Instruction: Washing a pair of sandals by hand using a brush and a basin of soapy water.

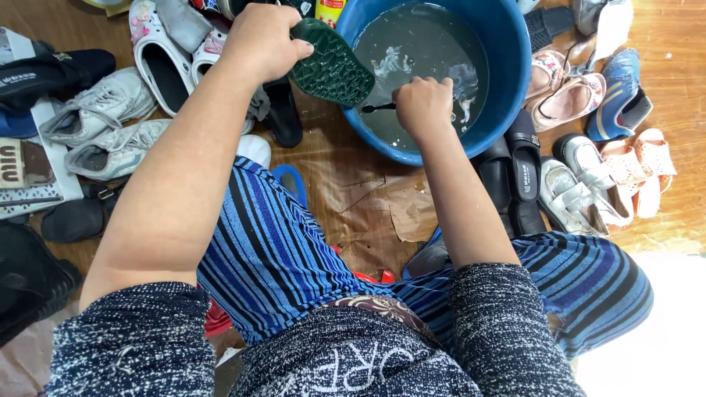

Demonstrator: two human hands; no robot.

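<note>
Grey sneakers (103, 125) lie on the floor at left. The left hand (261, 37), fingers clamped, holds a dark green shoe (331, 70) sole-up at the rim of the blue basin (507, 66). The right hand (423, 106), fingers curled tight around a brush handle (376, 108), dips into soapy water; many shoes look unwashed.

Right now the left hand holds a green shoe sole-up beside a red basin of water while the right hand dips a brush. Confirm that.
Not quite: the head view shows the basin is blue, not red. The left hand does hold the green shoe sole-up beside it; the right hand dips a brush.
</note>
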